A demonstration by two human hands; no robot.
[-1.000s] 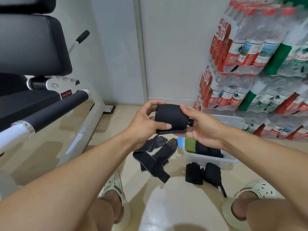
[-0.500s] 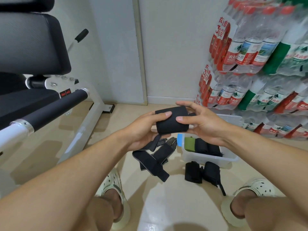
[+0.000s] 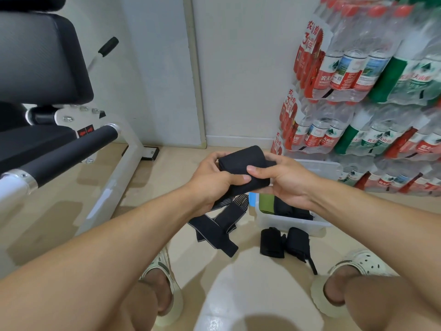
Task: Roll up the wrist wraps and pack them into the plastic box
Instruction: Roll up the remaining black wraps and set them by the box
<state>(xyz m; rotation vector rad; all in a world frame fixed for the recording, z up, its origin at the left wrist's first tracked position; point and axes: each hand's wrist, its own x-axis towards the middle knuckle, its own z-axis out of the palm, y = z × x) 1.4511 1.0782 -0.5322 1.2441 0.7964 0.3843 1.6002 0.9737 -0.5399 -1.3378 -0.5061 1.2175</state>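
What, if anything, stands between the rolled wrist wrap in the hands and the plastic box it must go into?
Nothing visible. Both hands, left and right, grip the rolled wrap just above the plastic box, which is open-topped. Packed rolls fill its near part; its far part looks bare.

Left hand [image 3: 210,185] and right hand [image 3: 284,181] meet at mid-height, fingers curled, thumbs touching.
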